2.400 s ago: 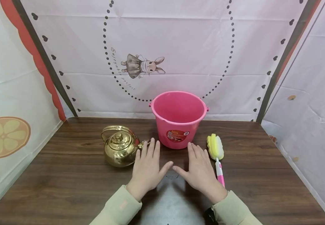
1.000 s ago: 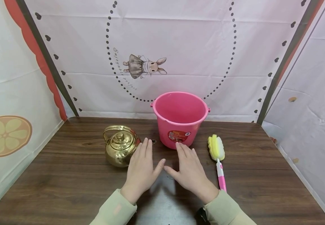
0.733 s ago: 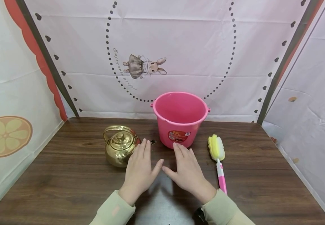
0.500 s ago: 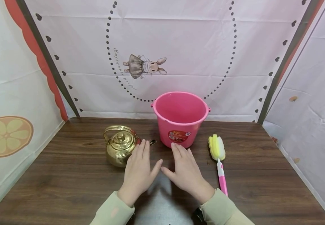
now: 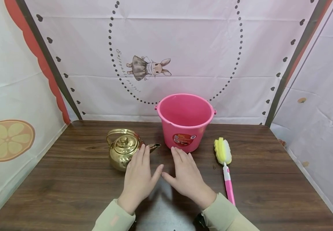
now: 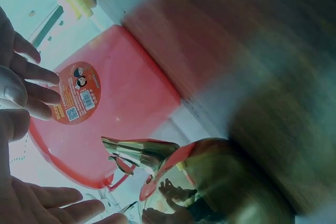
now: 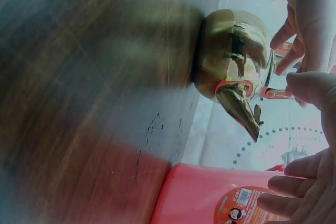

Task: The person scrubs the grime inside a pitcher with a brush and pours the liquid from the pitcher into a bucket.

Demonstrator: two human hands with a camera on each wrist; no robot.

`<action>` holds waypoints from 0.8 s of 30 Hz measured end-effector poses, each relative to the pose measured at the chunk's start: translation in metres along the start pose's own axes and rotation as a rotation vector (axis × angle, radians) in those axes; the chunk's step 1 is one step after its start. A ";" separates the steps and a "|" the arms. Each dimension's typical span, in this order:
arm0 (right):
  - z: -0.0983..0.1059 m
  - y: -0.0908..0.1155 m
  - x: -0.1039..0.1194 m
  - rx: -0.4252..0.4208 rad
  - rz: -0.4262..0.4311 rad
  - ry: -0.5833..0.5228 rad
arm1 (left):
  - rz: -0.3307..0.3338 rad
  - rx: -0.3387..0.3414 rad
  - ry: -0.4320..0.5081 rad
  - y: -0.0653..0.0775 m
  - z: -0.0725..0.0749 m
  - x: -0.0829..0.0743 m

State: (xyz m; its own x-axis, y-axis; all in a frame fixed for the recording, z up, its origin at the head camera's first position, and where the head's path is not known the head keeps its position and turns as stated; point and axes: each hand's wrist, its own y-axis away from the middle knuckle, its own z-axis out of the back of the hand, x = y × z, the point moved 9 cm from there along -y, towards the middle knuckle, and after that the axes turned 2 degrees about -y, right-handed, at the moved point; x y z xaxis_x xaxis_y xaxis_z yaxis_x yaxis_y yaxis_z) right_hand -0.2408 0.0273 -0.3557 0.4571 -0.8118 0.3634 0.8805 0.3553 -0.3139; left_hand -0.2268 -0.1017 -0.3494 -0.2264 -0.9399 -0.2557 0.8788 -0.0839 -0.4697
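Note:
My left hand (image 5: 138, 178) is held out palm down, fingers straight, overlapping the lower right side of a brass kettle (image 5: 120, 156) in the head view. My right hand (image 5: 186, 176) mirrors it, fingertips just in front of a pink bucket (image 5: 185, 128) with a red label. The two thumbs nearly meet, and neither hand holds anything. The kettle's spout (image 5: 154, 146) points right, toward the bucket. In the left wrist view both hands lie along the left side, beside the bucket (image 6: 131, 87); the right wrist view has the kettle (image 7: 231, 51) beyond the fingers.
A sponge brush (image 5: 223, 154) with a pink and white handle lies right of the bucket on the dark wooden table (image 5: 68, 186). Printed white cloth (image 5: 201, 48) walls off the back and both sides.
Both hands have drifted left and slightly back toward me, baring more of the kettle's spout and the brush handle. Kettle, bucket and brush stay put.

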 end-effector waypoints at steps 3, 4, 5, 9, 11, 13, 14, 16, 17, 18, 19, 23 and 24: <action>-0.001 0.000 0.002 0.002 0.003 0.003 | 0.005 -0.005 -0.001 0.000 0.001 0.002; -0.001 -0.001 0.003 0.003 0.005 0.004 | 0.008 -0.006 -0.004 0.000 0.001 0.004; -0.001 -0.001 0.004 0.002 0.008 0.003 | 0.011 -0.008 -0.004 0.000 0.002 0.005; -0.002 -0.001 0.006 0.006 0.017 -0.004 | 0.025 0.002 -0.008 0.000 0.002 0.009; -0.003 -0.001 0.007 0.013 0.019 -0.010 | 0.028 0.005 -0.010 0.000 0.002 0.011; -0.004 -0.001 0.008 0.018 0.020 -0.012 | 0.027 0.001 -0.012 0.000 0.002 0.012; -0.004 -0.001 0.009 0.021 0.020 -0.013 | 0.026 -0.003 -0.013 0.000 0.003 0.013; -0.004 -0.002 0.010 0.026 0.019 -0.019 | 0.026 -0.009 -0.012 0.000 0.003 0.014; -0.005 -0.002 0.011 0.027 0.020 -0.020 | 0.027 -0.012 -0.012 0.000 0.004 0.015; -0.005 -0.002 0.012 0.027 0.021 -0.022 | 0.028 -0.015 -0.012 0.000 0.004 0.016; -0.005 -0.002 0.012 0.030 0.022 -0.025 | 0.029 -0.017 -0.012 0.000 0.005 0.017; -0.006 -0.002 0.015 0.032 0.031 -0.031 | 0.040 -0.020 -0.005 -0.001 0.005 0.021; -0.007 -0.002 0.015 0.031 0.034 -0.030 | 0.043 -0.021 -0.003 -0.001 0.006 0.022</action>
State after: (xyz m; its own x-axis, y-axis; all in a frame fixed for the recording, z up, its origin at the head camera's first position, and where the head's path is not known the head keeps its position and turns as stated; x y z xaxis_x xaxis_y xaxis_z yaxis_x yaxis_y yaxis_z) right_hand -0.2365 0.0112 -0.3555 0.4898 -0.7850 0.3794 0.8678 0.3967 -0.2994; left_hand -0.2301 -0.1242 -0.3500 -0.1875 -0.9435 -0.2732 0.8788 -0.0369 -0.4757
